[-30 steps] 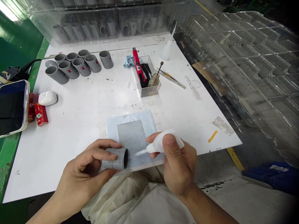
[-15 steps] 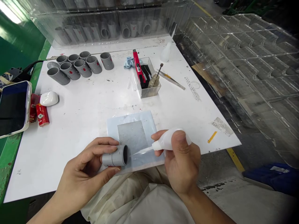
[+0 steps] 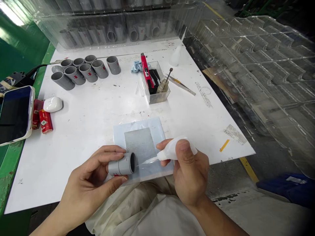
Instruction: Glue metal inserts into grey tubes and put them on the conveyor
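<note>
1. Working above the near edge of the white table (image 3: 81, 131), over a pale blue plastic sheet (image 3: 147, 126).
2. Left hand (image 3: 91, 170) is closed around a gray PVC pipe coupling (image 3: 120, 165), fingers on top, thumb under.
3. Right hand (image 3: 190, 172) is pinching a white squeeze bottle (image 3: 173, 150), its thin nozzle just beside the coupling's open end.

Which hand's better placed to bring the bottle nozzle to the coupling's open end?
Right, probably. The right hand already grips the white squeeze bottle, its nozzle aimed at the open end of the gray pipe coupling, which the left hand is holding.
</note>
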